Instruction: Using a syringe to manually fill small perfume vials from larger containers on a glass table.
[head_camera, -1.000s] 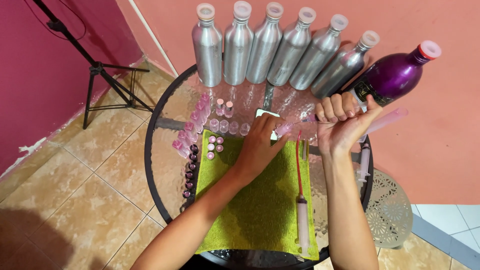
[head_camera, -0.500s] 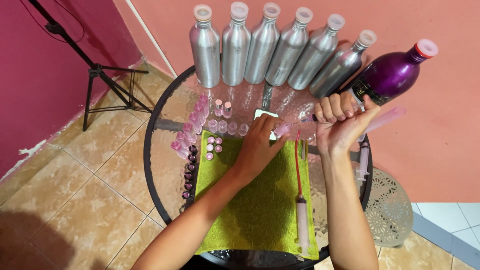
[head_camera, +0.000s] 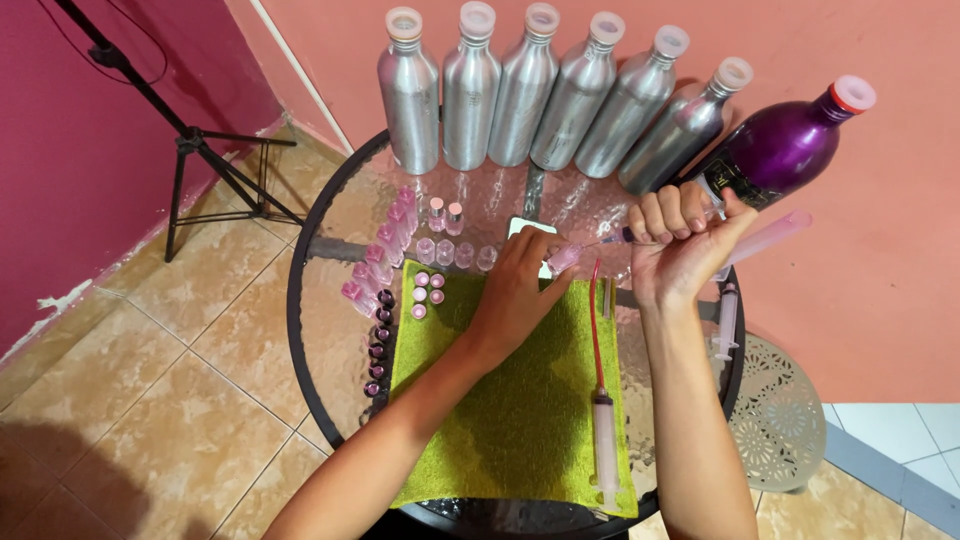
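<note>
At a round glass table (head_camera: 330, 300), my right hand (head_camera: 680, 245) is fisted around a pink syringe (head_camera: 765, 238), its needle end pointing left toward a small pink vial (head_camera: 563, 258) pinched in the fingers of my left hand (head_camera: 520, 290). The vial sits just past the far edge of a green cloth (head_camera: 520, 420) spread across the middle of the table; needle tip and vial mouth are close, though I cannot tell whether they touch.

Along the table's far edge stand six silver bottles (head_camera: 500, 95) in a row, with a purple bottle (head_camera: 775, 150) at the far right, behind my right hand. On the left side, a line of pink-capped vials (head_camera: 385, 250) runs diagonally, dark caps (head_camera: 380, 340) trail down beside the cloth's left edge, and a few clear vials (head_camera: 450, 250) and pink caps (head_camera: 428, 290) sit near the cloth's far left corner.

A second syringe (head_camera: 605, 440) with a red tube lies along the cloth's right edge, and a third syringe (head_camera: 727, 320) rests near the table's right edge. A tripod (head_camera: 200, 160) stands on the tiled floor to the left.
</note>
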